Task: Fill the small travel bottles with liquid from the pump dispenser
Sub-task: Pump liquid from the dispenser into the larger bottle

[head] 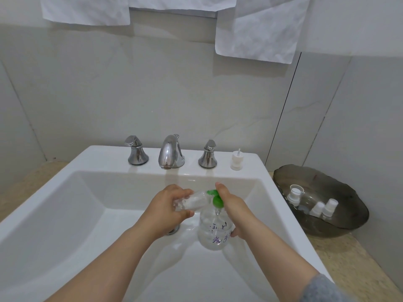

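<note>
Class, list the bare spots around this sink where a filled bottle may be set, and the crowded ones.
Free: sink ledge left of the left tap handle; left half of the basin; counter in front of the bowl. Crowded: the bowl, with three bottles; basin middle, with left hand, right hand, dispenser.

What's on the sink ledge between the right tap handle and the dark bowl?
A small white cap with a short tube stands on the ledge, beside the right tap handle, before the dark bowl. The head view shows it.

White sink [93,158] with chrome faucet [170,152]; dark bowl [340,186] beside it; white sheets [257,31], perhaps paper, hang above.
</note>
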Demonstrator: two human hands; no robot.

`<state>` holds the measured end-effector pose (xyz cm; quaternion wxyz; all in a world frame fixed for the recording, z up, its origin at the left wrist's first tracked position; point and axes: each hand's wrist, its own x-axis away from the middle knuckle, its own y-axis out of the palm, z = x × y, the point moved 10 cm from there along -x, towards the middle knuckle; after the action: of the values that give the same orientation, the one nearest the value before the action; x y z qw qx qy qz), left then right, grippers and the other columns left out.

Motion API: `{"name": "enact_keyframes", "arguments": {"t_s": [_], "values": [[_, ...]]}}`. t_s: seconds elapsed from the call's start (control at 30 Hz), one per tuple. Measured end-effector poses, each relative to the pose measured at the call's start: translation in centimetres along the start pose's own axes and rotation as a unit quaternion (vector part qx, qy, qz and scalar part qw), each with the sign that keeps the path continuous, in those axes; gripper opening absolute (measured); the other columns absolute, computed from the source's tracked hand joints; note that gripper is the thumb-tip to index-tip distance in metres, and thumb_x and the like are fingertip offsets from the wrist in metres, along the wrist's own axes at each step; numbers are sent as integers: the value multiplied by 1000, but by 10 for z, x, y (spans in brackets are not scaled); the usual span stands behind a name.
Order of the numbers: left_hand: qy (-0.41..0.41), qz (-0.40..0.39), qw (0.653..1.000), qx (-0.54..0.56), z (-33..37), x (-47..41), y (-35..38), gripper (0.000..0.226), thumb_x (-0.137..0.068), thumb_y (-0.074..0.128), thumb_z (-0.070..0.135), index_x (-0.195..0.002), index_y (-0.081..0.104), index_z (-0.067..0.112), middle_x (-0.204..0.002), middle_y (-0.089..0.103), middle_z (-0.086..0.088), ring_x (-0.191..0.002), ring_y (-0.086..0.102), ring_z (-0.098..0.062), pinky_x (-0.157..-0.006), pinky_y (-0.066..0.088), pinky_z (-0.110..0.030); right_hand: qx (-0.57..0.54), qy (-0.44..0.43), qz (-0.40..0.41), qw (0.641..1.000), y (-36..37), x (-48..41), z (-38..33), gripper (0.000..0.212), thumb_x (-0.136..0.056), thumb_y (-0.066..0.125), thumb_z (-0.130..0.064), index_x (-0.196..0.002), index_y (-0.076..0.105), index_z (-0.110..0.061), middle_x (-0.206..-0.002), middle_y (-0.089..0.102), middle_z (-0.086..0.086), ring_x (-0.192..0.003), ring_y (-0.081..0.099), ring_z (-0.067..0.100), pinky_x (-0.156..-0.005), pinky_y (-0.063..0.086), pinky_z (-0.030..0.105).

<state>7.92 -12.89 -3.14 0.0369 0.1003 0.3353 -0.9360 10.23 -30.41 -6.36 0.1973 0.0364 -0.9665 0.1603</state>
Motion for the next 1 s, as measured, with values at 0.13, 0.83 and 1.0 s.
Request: {"name": "enact_keyframes", "arguments": {"t_s": [0.13, 0.83, 1.0], "values": [[0, -1, 999, 37, 2, 2, 0, 47, -73, 79, 13, -117, 65, 24, -100, 54, 13, -96, 57, -9, -90, 48, -27, -21, 10, -5, 1000, -1, 2, 3, 42, -94, 41, -60, -96, 54, -20, -94, 49, 2, -87, 42, 22, -83, 35, 38], [24, 23, 999, 39, 8, 0, -6, 46, -74, 78, 13, -115, 65, 27, -102, 55, 10, -96, 56, -9, -79, 39, -12, -46, 55, -45, 996, 8, 2, 10, 84, -80, 32, -82, -143, 40, -27, -151, 37, 3, -141, 29, 30, -111, 21, 55], [20, 23, 999, 36, 7, 0, -6, 45, -74, 77, 12, -115, 65, 26, -102, 55, 10, -93, 55, -5, -76, 37, -7, -58, 42, -29, 997, 7, 2, 8, 64, -88, 38, -71, -131, 50, -24, -123, 48, 3, -122, 43, 26, -99, 32, 44]]}}
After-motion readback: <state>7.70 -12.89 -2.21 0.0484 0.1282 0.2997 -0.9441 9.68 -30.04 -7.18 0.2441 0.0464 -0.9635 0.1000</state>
